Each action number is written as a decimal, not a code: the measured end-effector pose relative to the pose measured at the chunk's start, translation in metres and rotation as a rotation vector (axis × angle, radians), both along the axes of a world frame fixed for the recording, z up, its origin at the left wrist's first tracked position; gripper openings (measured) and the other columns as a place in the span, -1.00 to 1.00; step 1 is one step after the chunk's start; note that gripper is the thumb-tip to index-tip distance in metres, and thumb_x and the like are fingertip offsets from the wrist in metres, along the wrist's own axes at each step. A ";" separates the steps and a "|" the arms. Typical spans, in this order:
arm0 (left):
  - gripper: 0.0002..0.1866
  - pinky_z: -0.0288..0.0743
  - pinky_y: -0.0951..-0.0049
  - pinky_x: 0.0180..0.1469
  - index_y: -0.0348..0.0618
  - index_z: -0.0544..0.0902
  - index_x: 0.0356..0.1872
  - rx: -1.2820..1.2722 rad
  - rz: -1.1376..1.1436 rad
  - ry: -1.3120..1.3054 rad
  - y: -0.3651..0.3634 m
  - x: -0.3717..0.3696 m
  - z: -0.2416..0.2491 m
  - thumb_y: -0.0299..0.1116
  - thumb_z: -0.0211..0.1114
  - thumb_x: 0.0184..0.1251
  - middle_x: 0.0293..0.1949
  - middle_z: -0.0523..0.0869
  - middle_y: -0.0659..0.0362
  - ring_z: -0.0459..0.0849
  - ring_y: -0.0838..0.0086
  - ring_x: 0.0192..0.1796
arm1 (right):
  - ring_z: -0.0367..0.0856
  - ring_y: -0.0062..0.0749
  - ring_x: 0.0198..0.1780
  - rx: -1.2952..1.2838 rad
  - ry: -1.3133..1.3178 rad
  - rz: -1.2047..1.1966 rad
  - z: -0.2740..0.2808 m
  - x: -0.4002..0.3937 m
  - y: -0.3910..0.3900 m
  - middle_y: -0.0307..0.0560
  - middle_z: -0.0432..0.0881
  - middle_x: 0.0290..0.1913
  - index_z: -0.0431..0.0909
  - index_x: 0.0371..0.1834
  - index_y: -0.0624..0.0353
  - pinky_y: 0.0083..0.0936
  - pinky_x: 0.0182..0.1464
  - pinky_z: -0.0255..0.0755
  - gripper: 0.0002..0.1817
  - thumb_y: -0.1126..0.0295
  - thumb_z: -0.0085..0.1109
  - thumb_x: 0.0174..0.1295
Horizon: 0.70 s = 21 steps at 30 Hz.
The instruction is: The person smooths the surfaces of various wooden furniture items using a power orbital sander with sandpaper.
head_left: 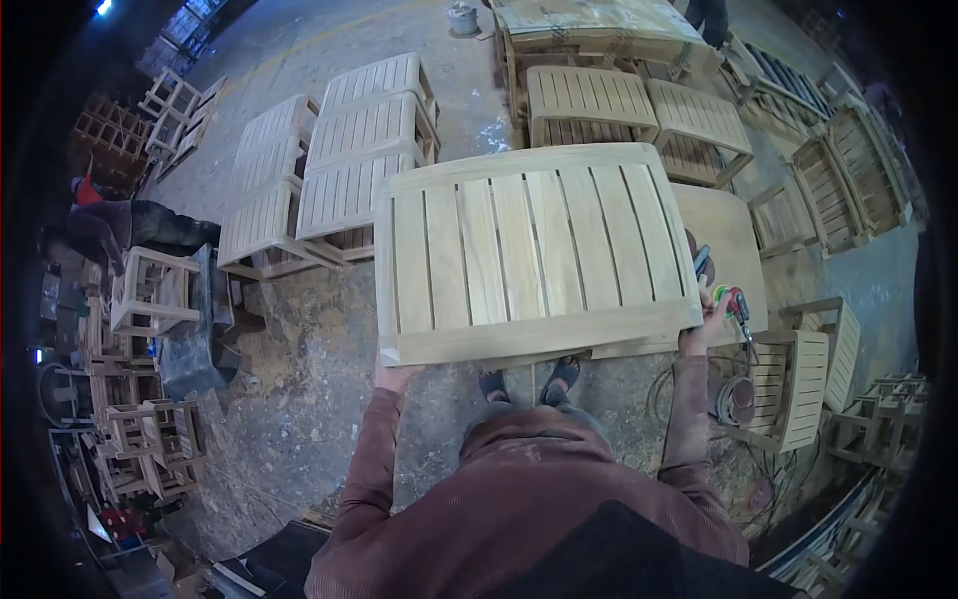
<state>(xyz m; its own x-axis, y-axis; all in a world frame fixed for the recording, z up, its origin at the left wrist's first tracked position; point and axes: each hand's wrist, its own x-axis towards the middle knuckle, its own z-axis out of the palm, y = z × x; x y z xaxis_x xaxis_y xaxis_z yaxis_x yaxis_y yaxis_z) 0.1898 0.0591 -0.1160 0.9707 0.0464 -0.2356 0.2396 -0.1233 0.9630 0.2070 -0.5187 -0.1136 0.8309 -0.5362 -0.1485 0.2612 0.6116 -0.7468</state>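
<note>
A pale slatted wooden tabletop fills the middle of the view in front of my body, tilted slightly. My left hand grips its near left corner, with the fingers hidden beneath the wood. At the near right corner, my right hand is closed on the edge, its fingers partly out of sight. Just beyond the right hand lies a red and green air sander with a hose. Under and to the right of the slatted top is a plain wooden board. Any legs under the slatted top are hidden.
Rows of slatted tables stand ahead left, and more stand ahead near a large workbench. Another person bends over a wooden frame at left. Slatted pieces and a hose lie at right.
</note>
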 end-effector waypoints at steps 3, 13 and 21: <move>-0.22 0.46 0.39 0.13 -0.24 0.41 0.13 -0.061 0.146 0.194 -0.015 -0.005 0.000 -0.59 0.51 -0.30 0.11 0.51 0.07 0.53 0.32 0.12 | 0.52 -0.48 -0.17 -0.047 0.119 -0.182 0.036 0.008 0.033 -0.16 0.60 -0.19 0.39 0.11 0.27 -0.50 0.07 0.33 -0.40 -0.10 -0.24 0.38; -0.33 0.23 0.22 0.28 -0.16 0.40 0.25 -0.105 -0.367 0.802 -0.041 -0.117 -0.121 0.18 0.01 0.34 0.17 0.52 0.03 0.41 0.27 0.25 | 0.45 -0.29 0.13 -0.819 0.831 0.976 -0.120 -0.163 0.097 -0.06 0.45 0.18 0.34 0.23 0.17 -0.47 0.02 0.39 -0.44 0.06 0.08 0.27; -0.28 0.52 0.30 -0.13 -0.28 0.45 0.13 -0.672 -0.737 -1.041 -0.117 0.051 0.290 0.03 0.38 0.04 0.21 0.37 0.03 0.59 0.29 -0.11 | 0.39 -0.32 0.21 -0.352 0.630 1.325 0.070 -0.063 0.120 -0.07 0.37 0.28 0.13 0.42 -0.07 -0.39 0.13 0.35 -0.29 0.08 0.15 0.24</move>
